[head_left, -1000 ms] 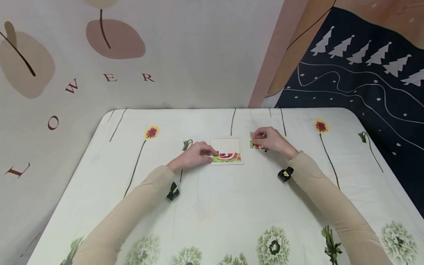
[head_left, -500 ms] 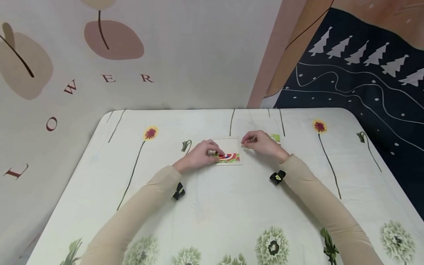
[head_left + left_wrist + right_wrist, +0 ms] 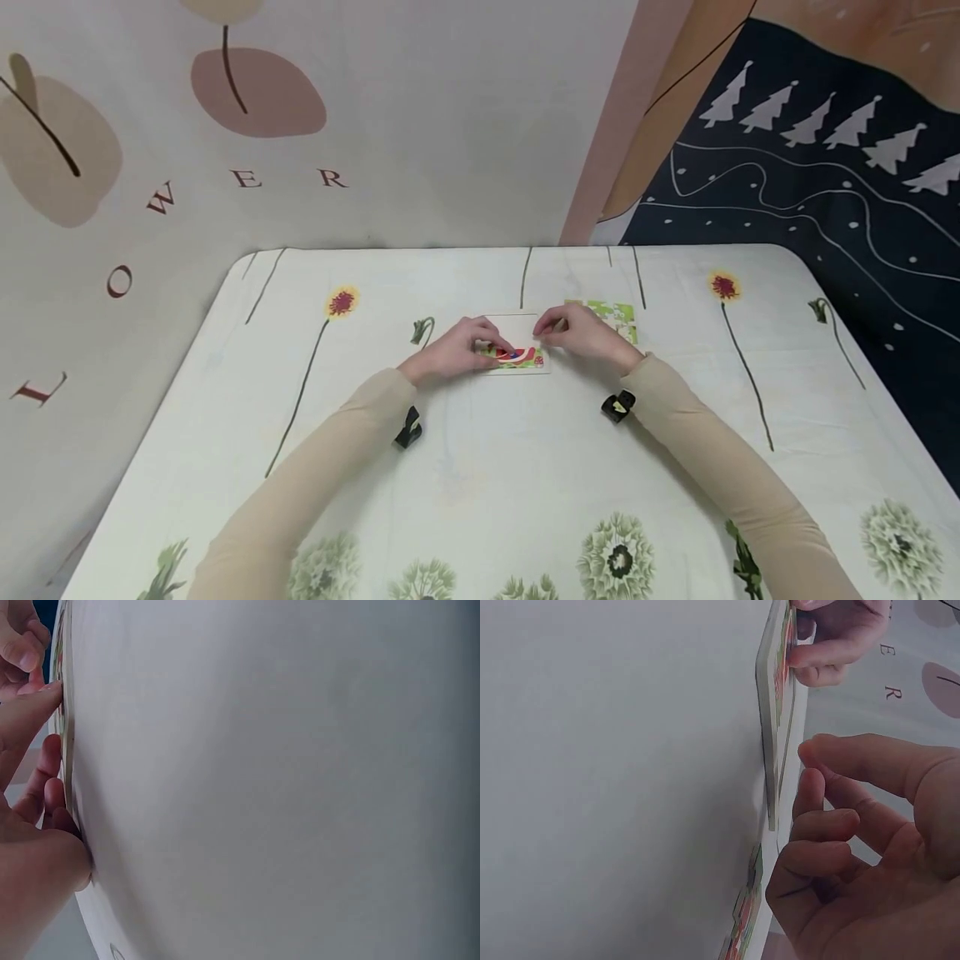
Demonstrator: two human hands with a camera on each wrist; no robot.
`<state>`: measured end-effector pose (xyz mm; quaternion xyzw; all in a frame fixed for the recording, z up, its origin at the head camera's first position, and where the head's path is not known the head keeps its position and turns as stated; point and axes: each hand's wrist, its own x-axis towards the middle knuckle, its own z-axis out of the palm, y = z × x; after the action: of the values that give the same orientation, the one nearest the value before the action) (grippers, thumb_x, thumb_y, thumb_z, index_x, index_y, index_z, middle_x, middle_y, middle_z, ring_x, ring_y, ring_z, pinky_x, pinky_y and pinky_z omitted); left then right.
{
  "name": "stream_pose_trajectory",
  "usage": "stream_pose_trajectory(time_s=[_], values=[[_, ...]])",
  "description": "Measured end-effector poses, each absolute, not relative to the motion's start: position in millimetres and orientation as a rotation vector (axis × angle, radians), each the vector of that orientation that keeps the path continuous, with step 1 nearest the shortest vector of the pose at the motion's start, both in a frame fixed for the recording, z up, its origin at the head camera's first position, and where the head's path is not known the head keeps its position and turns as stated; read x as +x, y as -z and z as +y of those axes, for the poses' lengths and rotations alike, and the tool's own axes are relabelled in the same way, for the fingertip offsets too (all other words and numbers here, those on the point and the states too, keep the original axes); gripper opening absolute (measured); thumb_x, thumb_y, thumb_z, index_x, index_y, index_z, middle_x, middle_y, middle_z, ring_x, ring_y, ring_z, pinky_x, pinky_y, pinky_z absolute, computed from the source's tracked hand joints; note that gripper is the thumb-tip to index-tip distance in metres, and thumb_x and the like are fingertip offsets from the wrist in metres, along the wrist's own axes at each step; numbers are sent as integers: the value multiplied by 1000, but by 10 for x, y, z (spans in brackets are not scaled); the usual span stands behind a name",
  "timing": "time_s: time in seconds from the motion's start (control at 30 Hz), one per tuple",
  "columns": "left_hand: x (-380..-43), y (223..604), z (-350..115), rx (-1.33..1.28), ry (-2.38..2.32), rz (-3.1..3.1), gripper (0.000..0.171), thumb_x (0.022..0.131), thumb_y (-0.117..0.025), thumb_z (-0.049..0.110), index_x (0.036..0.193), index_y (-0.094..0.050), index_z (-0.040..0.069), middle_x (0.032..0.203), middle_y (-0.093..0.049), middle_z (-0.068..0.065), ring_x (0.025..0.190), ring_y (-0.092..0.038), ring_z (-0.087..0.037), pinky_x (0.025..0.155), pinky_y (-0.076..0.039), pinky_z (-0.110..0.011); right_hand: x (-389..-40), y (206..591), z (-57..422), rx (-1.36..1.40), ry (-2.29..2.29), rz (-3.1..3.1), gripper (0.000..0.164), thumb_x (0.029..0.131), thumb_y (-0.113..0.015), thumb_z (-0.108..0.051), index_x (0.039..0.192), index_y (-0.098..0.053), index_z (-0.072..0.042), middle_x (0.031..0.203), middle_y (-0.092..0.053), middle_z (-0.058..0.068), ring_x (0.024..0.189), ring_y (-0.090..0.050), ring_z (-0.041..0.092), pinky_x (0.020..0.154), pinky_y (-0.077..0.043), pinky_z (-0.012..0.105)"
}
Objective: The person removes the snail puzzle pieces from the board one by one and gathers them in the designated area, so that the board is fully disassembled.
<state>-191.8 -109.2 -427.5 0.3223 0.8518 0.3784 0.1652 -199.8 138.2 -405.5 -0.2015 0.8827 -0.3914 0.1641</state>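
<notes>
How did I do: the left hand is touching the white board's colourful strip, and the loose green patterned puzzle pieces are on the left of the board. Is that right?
Not quite: the loose green patterned puzzle pieces are on the right of the white board, as the head view shows. The left hand is touching the board's colourful strip, just as you said.

Right hand (image 3: 582, 330), fingers (image 3: 814, 860) bent, is near the left hand (image 3: 454, 347).

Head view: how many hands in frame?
2: left hand touching the left part of the puzzle board; right hand at its right edge. Neither is fully hidden.
</notes>
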Motion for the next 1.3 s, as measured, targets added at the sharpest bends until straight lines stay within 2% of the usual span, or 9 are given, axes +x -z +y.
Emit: stream_pose_trajectory(time_s=[0.2, 0.33, 0.43, 0.57, 0.63, 0.7, 0.77, 0.83, 1.3], values=[[-1928, 4288, -1095, 904, -1066, 2422, 26, 84, -73, 10, 110, -74, 11, 110, -57, -3, 102, -42, -22, 87, -31, -37, -1999, 4066, 1362, -611, 1098, 2505, 12, 88, -65, -1, 97, -72, -1, 91, -68, 7, 74, -53, 18, 68, -42, 32], [-1934, 4302, -1099, 886, -1080, 2406, 25, 85, -72, 9, 110, -74, 11, 110, -56, -3, 102, -41, -23, 85, -31, -36, -1990, 4081, 1353, -624, 1075, 2501, 12, 88, -65, 0, 97, -72, -1, 88, -68, 5, 73, -53, 18, 85, -37, 40], [-1940, 4312, -1101, 883, -1088, 2399, 25, 85, -72, 9, 109, -74, 10, 110, -56, -3, 102, -40, -23, 85, -30, -36, -1986, 4090, 1347, -631, 1054, 2503, 12, 88, -65, 0, 97, -72, -1, 84, -66, 4, 74, -54, 18, 105, -22, 44], [-1947, 4320, -1103, 869, -1092, 2394, 24, 85, -72, 8, 109, -75, 9, 111, -56, -4, 103, -40, -24, 86, -30, -36, -1988, 4093, 1336, -656, 1051, 2500, 10, 87, -65, -1, 96, -71, -1, 82, -64, 3, 74, -55, 18, 111, -8, 48], [-1945, 4317, -1101, 854, -1090, 2389, 25, 85, -72, 8, 109, -75, 9, 112, -56, -4, 104, -40, -24, 88, -30, -37, -1988, 4101, 1333, -661, 1058, 2491, 10, 87, -66, -1, 96, -71, -1, 82, -63, 3, 74, -54, 18, 107, -19, 46], [-1942, 4309, -1100, 847, -1086, 2384, 25, 85, -72, 8, 110, -74, 9, 113, -55, -4, 105, -39, -24, 89, -30, -38, -1986, 4110, 1330, -660, 1063, 2481, 10, 87, -65, -1, 96, -70, -1, 83, -62, 3, 74, -53, 17, 97, -32, 42], [-1940, 4300, -1095, 853, -1079, 2385, 26, 85, -72, 8, 111, -74, 9, 113, -54, -4, 105, -39, -25, 89, -30, -38, -1984, 4120, 1329, -644, 1069, 2475, 9, 87, -66, -2, 96, -69, -1, 84, -62, 3, 75, -52, 17, 81, -39, 37], [-1939, 4294, -1093, 866, -1075, 2387, 26, 85, -72, 7, 111, -74, 8, 113, -54, -4, 105, -39, -25, 89, -30, -38, -1984, 4126, 1330, -643, 1071, 2477, 9, 87, -66, -1, 96, -68, -1, 85, -62, 4, 75, -52, 17, 72, -41, 33], [-1964, 4324, -1094, 890, -1087, 2374, 26, 84, -73, 7, 110, -74, 9, 109, -54, -3, 103, -39, -24, 89, -28, -38, -1960, 4088, 1340, -614, 1123, 2443, 11, 86, -65, 0, 98, -66, -2, 90, -63, 7, 77, -54, 20, 68, -42, 31]])
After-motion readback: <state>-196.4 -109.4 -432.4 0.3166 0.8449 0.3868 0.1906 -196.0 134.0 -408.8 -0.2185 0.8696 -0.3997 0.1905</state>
